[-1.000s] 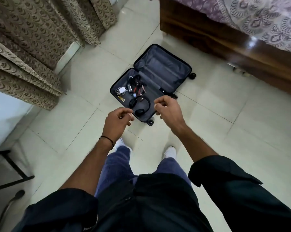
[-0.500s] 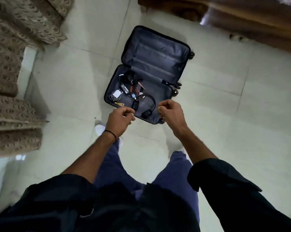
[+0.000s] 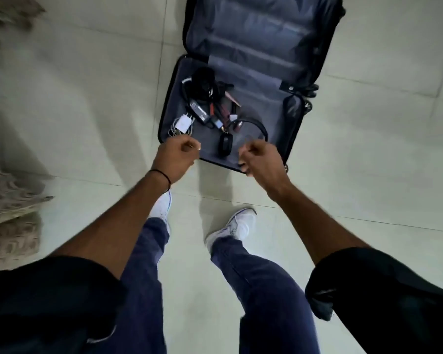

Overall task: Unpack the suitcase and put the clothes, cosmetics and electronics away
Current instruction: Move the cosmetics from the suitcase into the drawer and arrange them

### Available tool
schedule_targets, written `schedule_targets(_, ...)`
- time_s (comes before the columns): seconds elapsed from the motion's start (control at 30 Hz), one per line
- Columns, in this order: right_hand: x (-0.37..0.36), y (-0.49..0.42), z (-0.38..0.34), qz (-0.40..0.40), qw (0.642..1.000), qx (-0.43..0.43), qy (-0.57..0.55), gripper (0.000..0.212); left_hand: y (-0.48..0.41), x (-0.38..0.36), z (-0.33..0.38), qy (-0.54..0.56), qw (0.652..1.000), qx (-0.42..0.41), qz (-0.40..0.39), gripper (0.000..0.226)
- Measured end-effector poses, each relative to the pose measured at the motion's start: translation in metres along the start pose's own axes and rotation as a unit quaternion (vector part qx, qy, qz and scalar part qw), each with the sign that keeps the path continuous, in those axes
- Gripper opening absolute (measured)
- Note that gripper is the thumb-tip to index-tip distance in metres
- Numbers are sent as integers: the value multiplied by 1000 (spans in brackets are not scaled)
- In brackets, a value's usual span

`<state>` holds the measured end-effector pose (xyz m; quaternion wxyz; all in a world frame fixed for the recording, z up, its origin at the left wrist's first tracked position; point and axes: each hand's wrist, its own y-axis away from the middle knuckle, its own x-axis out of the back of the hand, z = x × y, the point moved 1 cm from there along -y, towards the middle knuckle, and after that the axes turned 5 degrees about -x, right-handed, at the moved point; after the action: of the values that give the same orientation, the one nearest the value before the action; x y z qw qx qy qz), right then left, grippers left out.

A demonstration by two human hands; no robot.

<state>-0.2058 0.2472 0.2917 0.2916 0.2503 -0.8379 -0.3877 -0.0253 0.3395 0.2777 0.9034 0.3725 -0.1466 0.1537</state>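
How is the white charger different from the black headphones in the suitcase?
The charger is white; the headphones are black. The charger is a small square block; the headphones are bigger, a curved band with a padded cup. The charger lies by the left wall; the headphones lie nearer the middle. Both rest in the same half of the open suitcase.

A room in a home: pale, glossy floor tiles (image 3: pixel 87 98) with thin grout lines fill the view, folds of patterned beige curtain (image 3: pixel 8 200) reach the floor at the left, and a small dark suitcase (image 3: pixel 253 34) lies open on the tiles, headphones (image 3: pixel 260 125) and a white charger (image 3: pixel 183 122) inside.
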Motion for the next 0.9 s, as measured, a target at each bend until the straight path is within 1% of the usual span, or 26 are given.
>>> schedule_targets(0.07, -26, -68, 31, 13, 999, 9, 28, 17, -54, -19, -56, -44, 999, -29, -5, 12)
schedule_targets(0.13, -45, -126, 61, 27, 996, 29, 83, 14, -101, -40, -104, -141, 986, -79, -40, 13)
schedule_targets(0.2, -67, -185, 92, 35, 986, 64, 148, 15, -154, -61, -149, -247, 956, -143, -69, 14)
schedule_targets(0.27, -78, -220, 104, 36, 963, 127, 235, 19, -187, -72, -168, -353, 909, -192, -110, 18)
schedule_targets(0.33, -94, -255, 119, 33, 925, 217, 310, 25, -218, -82, -194, -452, 849, -234, -140, 23)
schedule_targets(0.4, -109, -287, 137, 33, 872, 297, 389, 27, -249, -94, -221, -526, 791, -267, -165, 23)
schedule_targets(0.43, -115, -297, 145, 38, 846, 321, 425, 27, -256, -99, -229, -547, 771, -274, -177, 23)
schedule_targets(0.53, -127, -321, 156, 105, 775, 390, 485, 32, -281, -106, -239, -565, 749, -297, -175, 24)
schedule_targets(0.6, -132, -325, 160, 121, 745, 420, 504, 29, -286, -105, -238, -579, 733, -307, -185, 23)
schedule_targets(0.63, -133, -326, 160, 122, 734, 434, 508, 26, -287, -103, -235, -579, 731, -310, -186, 22)
schedule_targets(0.73, -129, -327, 159, 129, 711, 454, 521, 23, -286, -93, -221, -559, 747, -324, -158, 27)
schedule_targets(0.77, -124, -327, 158, 131, 709, 451, 527, 24, -287, -91, -215, -552, 754, -327, -143, 27)
schedule_targets(0.8, -118, -325, 158, 137, 713, 440, 528, 23, -288, -91, -210, -534, 764, -336, -132, 27)
schedule_targets(0.83, -108, -326, 160, 146, 720, 420, 532, 22, -289, -91, -204, -505, 782, -341, -130, 25)
schedule_targets(0.9, -84, -324, 168, 157, 738, 356, 552, 21, -290, -96, -192, -391, 843, -328, -168, 21)
